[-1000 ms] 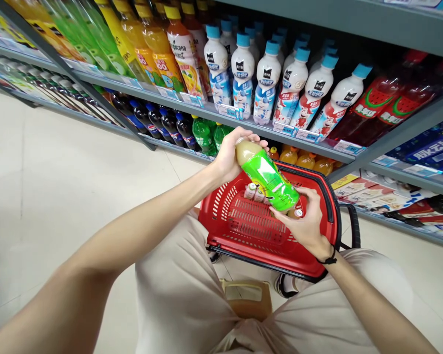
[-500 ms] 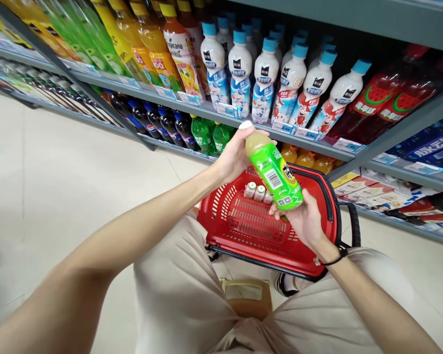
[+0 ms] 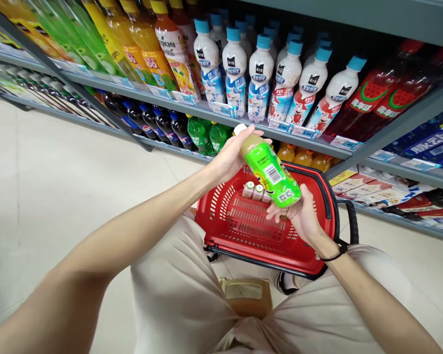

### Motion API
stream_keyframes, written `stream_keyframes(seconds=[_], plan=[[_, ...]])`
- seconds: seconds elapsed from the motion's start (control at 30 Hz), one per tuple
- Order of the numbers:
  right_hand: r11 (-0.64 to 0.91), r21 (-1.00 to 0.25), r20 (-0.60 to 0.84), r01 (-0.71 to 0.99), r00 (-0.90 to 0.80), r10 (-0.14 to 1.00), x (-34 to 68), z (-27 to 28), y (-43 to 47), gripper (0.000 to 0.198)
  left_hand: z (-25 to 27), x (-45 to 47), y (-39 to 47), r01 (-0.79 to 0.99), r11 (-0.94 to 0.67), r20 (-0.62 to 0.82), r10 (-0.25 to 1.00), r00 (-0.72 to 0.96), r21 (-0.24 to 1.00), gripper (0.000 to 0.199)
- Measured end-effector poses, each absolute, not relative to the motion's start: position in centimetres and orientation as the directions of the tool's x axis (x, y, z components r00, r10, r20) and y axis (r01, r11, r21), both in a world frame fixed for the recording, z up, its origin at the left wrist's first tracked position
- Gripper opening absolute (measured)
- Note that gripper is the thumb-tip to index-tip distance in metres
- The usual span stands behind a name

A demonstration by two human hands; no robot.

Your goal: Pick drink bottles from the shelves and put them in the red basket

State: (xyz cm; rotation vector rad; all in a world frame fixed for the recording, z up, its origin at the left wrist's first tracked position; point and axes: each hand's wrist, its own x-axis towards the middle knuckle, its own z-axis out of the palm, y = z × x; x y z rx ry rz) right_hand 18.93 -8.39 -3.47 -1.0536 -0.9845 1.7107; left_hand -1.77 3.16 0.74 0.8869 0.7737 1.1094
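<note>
A drink bottle [image 3: 271, 169] with a bright green label, a barcode and a white cap lies tilted between my two hands. My left hand [image 3: 233, 153] is closed round its neck, just below the cap. At the bottle's base, my right hand [image 3: 304, 216] supports it, with the thumb on the side and the fingers partly curled underneath. Below the bottle stands a red shopping basket [image 3: 239, 246], and several small pink-labelled bottles [image 3: 257, 192] stand inside it.
Shelves [image 3: 310, 142] full of drinks run across the front. White bottles with blue caps [image 3: 260, 73] line the middle shelf, and dark cola bottles [image 3: 162, 125] sit lower. The basket's black handle [image 3: 352, 223] sticks out to the right. A yellowish stool [image 3: 249, 297] shows between my legs.
The bottle has been turned about its long axis, so its barcode and label have shifted round. My right fingers have loosened slightly under the base. The whole view has moved a little.
</note>
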Motion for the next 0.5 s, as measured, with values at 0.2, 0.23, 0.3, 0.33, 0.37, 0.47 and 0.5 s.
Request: stream_keyframes(seconds=[0.2,0.23,0.3,0.33,0.37,0.47,0.5], plan=[[0.062,-0.979,0.057,0.197,-0.035,0.998,19.6,-3.9,-8.3,0.059,0.6,-2.6,3.9,-0.409,0.206,-0.095,0.957,0.275,0.889,0.066],[0.109,-0.951,0.103,0.289,-0.034,0.994,19.8,-3.9,-8.2,0.067,0.4,-2.9,4.0,-0.376,0.183,-0.081,0.959,0.271,0.908,0.068],[0.172,-0.854,0.169,0.491,-0.051,0.984,20.2,-3.8,-7.9,0.080,-0.1,-3.3,4.3,-0.262,0.128,-0.049,0.957,0.286,0.957,0.070],[0.179,-0.778,0.173,0.602,-0.068,0.983,20.5,-3.7,-7.6,0.082,-0.4,-3.5,4.4,-0.183,0.103,-0.043,0.951,0.307,0.978,0.072],[0.173,-0.682,0.150,0.710,-0.095,0.984,20.7,-3.7,-7.4,0.081,-0.8,-3.6,4.4,-0.095,0.082,-0.045,0.942,0.334,0.992,0.073],[0.162,-0.349,-0.046,0.923,-0.190,0.981,21.6,-3.7,-6.3,0.070,-1.7,-3.3,3.8,0.184,0.005,-0.078,0.918,0.389,0.983,0.071],[0.192,-0.259,-0.116,0.947,-0.228,0.967,21.8,-3.7,-5.9,0.068,-2.0,-2.9,3.4,0.271,-0.031,-0.080,0.917,0.390,0.962,0.067]])
